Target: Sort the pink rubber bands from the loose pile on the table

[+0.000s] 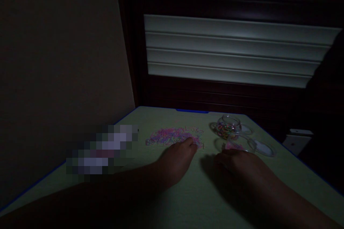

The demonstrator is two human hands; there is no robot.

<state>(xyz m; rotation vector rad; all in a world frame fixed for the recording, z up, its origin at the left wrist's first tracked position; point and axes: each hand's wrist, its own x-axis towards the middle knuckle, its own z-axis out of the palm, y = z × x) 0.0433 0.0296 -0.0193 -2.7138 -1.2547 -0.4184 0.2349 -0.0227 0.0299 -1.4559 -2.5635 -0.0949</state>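
A loose pile of small pink and purple rubber bands (pixel 172 135) is spread over the table. My left hand (pixel 180 155) reaches to the pile's near right edge, its fingers closed together among the bands; whatever they pinch is hidden. To the right, my right hand (pixel 240 164) hovers just in front of an open clear jar (pixel 248 144) with pinkish bands in it. The right fingers are curled inward, and their tips are too dark to show what is between them. Behind stands another clear jar (pixel 229 125) holding multicoloured bands.
The pale table (pixel 185 200) has a blue edge. Two clear lids, one a round lid (pixel 264 148), lie beside the jars. A pixelated patch (pixel 104 150) covers something at the left. A white object (pixel 297 141) stands beyond the right edge. A wall and a slatted panel (pixel 228 50) rise behind.
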